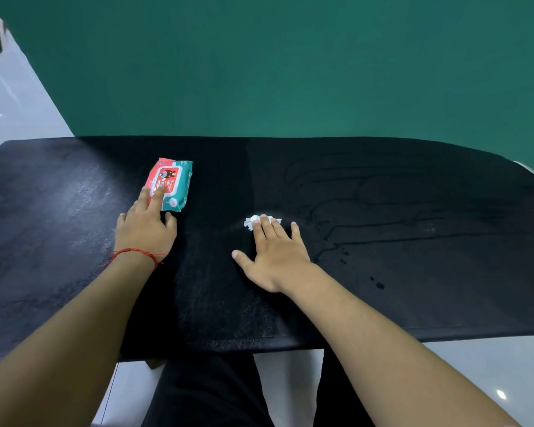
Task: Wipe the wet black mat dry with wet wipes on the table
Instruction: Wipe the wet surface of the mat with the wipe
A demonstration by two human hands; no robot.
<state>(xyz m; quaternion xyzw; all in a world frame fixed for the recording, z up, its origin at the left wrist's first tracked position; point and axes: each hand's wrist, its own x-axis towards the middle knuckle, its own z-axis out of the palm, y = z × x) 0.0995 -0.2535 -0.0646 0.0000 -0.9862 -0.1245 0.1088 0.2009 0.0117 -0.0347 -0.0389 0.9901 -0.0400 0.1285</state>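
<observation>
Two hands work on the black mat, which covers the work surface from its left edge to its right edge.

Left hand: lies palm down on the left half of the mat, fingers extended and slightly spread. The index and middle fingertips rest on the near end of the wet wipe pack. No finger curls round the pack. A red string bracelet circles the wrist.

Wet wipe pack: lies flat on the mat, left of centre, long axis running away from the person and tilted slightly right. The wrapper is red and teal with a printed label on top.

Right hand: lies palm down near the centre of the mat, fingers straight, thumb spread to the left. The fingertips press a crumpled white wipe flat against the mat. The wipe shows beyond and to the left of the fingertips; the rest is hidden under the fingers.

Mat condition: water streaks run across the right half, to the right of the right hand. Separate droplets sit nearer the front edge.

Surroundings: a green wall stands behind the mat, and pale floor shows at the left.
</observation>
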